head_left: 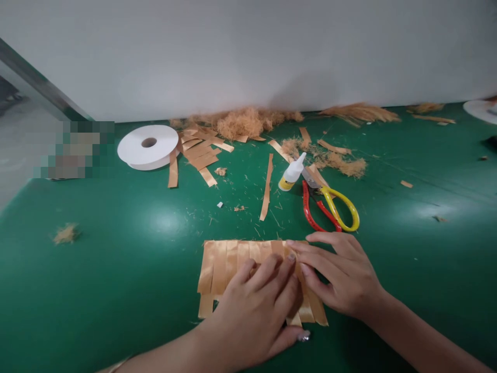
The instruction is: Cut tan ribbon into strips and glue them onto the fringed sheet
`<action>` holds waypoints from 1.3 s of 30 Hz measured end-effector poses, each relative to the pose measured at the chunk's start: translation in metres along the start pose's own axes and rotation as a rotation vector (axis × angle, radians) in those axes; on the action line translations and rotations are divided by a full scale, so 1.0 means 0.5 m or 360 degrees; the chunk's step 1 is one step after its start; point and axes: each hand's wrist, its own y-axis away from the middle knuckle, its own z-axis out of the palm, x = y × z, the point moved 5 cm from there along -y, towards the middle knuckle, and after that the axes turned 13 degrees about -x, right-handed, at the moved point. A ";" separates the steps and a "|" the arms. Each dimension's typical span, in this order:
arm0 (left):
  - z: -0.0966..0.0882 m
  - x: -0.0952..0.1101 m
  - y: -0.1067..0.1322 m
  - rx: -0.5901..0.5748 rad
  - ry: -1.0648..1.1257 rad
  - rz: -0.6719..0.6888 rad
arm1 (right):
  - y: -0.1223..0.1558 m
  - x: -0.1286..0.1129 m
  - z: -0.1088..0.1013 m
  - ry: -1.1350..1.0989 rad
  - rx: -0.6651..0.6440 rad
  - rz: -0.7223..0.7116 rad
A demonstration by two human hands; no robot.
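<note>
A row of satiny tan ribbon strips (219,261) lies side by side on the green table in front of me, their lower ends uneven. My left hand (260,305) rests over the middle of the row, fingers spread and bent, pressing on it. At the row's upper right, my right hand (341,274) has its fingers stretched out with the fingertips touching the strips, close to the left fingertips. Both hands hide much of the right half. Beyond my right hand lie scissors (330,207) with one red and one yellow handle, near an upright white glue bottle (290,175).
A white ribbon roll (149,145) lies at the back left beside a pile of cut tan strips (200,153). Frayed tan fibres (244,123) line the foot of the pale wall (233,57). One loose strip (267,186) lies ahead of the row. Scraps dot the green table (116,274).
</note>
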 end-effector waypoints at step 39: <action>-0.001 -0.022 -0.001 0.0108 0.0044 -0.0215 | -0.012 -0.013 0.010 0.0281 -0.0193 -0.0046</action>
